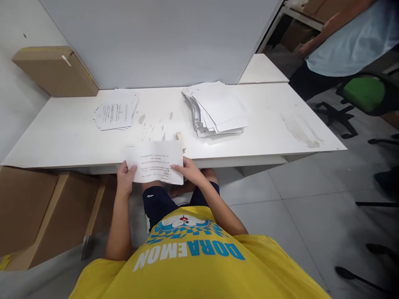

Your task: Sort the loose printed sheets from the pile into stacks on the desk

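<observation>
White rectangular sheet of printed paper [152, 162] is held above the person's thighs, its far part overlapping the table's front edge in view; whether it is one leaf or several, I cannot tell. The left hand [126, 176] pinches its left edge, thumb on the printed face, and the right hand [189, 170] grips the opposite edge likewise, thumb reaching further in; the fingers beneath are mostly hidden. Holding it well seems to call for a light, even pinch at both sides, just enough tension to keep the face flat, and the right thumb kept off the print. Its long axis appears to run left to right across the body, though foreshortening makes that uncertain; the lines of print run the same way, too small to show which way up they stand. The printed face points up, the right near corner dipping slightly. Just beyond its far right corner, a small cream-coloured block [180, 141] lies on the white, stained table [268, 124]. Farther back, a loose printed paper pile [114, 113] sits left and a thicker, skewed white paper stack [220, 108] right, well apart.
</observation>
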Tool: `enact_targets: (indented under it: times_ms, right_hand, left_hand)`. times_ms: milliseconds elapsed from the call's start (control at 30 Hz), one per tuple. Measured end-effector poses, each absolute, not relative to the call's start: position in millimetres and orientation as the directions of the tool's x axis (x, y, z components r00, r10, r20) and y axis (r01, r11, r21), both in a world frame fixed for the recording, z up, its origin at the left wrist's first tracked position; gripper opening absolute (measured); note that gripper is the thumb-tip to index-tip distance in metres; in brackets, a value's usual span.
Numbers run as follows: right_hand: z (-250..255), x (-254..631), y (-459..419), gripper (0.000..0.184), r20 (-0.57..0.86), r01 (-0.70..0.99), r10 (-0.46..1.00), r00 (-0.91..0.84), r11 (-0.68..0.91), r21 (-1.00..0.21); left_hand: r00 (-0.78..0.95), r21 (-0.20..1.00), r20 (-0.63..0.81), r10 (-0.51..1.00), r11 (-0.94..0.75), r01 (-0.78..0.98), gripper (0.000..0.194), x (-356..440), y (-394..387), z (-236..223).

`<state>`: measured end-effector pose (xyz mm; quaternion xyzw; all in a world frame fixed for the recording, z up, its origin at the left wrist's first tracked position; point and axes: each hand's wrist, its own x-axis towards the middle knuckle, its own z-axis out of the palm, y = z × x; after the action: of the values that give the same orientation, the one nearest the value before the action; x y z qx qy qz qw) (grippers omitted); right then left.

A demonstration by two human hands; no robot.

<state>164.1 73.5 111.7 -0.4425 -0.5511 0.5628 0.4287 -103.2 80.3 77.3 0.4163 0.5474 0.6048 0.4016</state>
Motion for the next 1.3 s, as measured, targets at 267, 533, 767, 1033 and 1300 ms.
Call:
enact_targets:
  times_ms: [267,533,767,1033,1300]
  right_hand:
    - [77.5,241.4,16.9,0.041,-0.207,0.049,0.976,0.063,-0.210,-0.977]
    - [78.4,316.6,8.9,0.043,-0.387,-0.073,0.879,0.278,-0.382,-0.921]
    - [91.3,341.4,41.1,0.039,-0.440,-0.146,0.875,0.204,-0.417,-0.897]
    - [82.8,351.1,61.2,0.041,-0.403,-0.079,0.910,0.097,-0.396,-0.915]
    - [103.3,359.7,75.2,0.033,-0.425,0.078,0.897,0.124,-0.436,-0.897]
  left_hand:
    - [-0.107,0.969,-0.229,0.968,0.216,-0.121,0.050,-25.0,24.1,58.7]
    - [0.233,0.973,-0.201,0.951,0.222,-0.068,0.071,49.8,41.6,67.4]
    - [0.056,0.965,-0.263,0.963,0.263,0.012,0.067,65.0,57.0,66.9]
    - [0.015,0.966,-0.245,0.970,0.242,0.089,0.053,59.5,44.3,64.7]
    - [0.150,0.641,0.401,0.904,-0.394,0.659,0.049,52.1,80.7,92.6]
